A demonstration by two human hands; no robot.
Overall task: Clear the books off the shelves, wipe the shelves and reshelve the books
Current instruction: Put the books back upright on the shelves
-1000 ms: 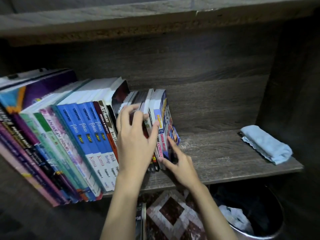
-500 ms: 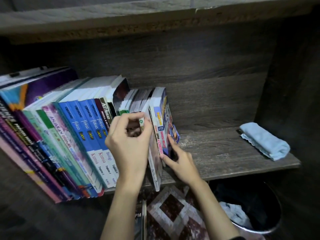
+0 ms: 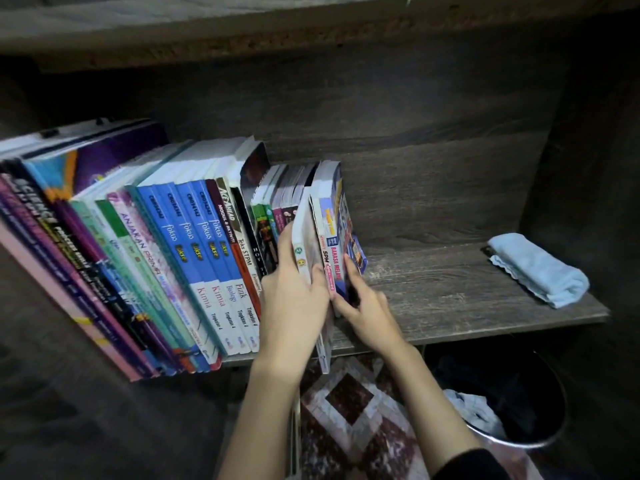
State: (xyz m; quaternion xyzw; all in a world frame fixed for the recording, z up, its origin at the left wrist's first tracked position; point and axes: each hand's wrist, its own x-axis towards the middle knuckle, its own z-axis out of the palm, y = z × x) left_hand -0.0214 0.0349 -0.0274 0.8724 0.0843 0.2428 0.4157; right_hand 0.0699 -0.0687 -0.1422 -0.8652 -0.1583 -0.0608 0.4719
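Note:
A row of books (image 3: 180, 251) stands leaning left on the dark wooden shelf (image 3: 450, 306), filling its left half. My left hand (image 3: 294, 299) grips a thin pale book (image 3: 304, 244) near the row's right end; the book sticks out past the shelf's front edge. My right hand (image 3: 367, 310) presses flat against the outermost book, a blue "Bahasa Melayu" volume (image 3: 337, 244), holding it up. A folded light-blue cloth (image 3: 536, 271) lies at the shelf's far right.
The shelf's right side panel (image 3: 588, 150) rises just past the cloth. An upper shelf board (image 3: 277, 26) runs overhead. Below, a black round bin (image 3: 519, 403) holds crumpled paper, beside a patterned red-and-white mat (image 3: 349, 410).
My left hand has pulled the thin pale book forward and out of the row, then shifted lower around it. My right hand stays against the end book.

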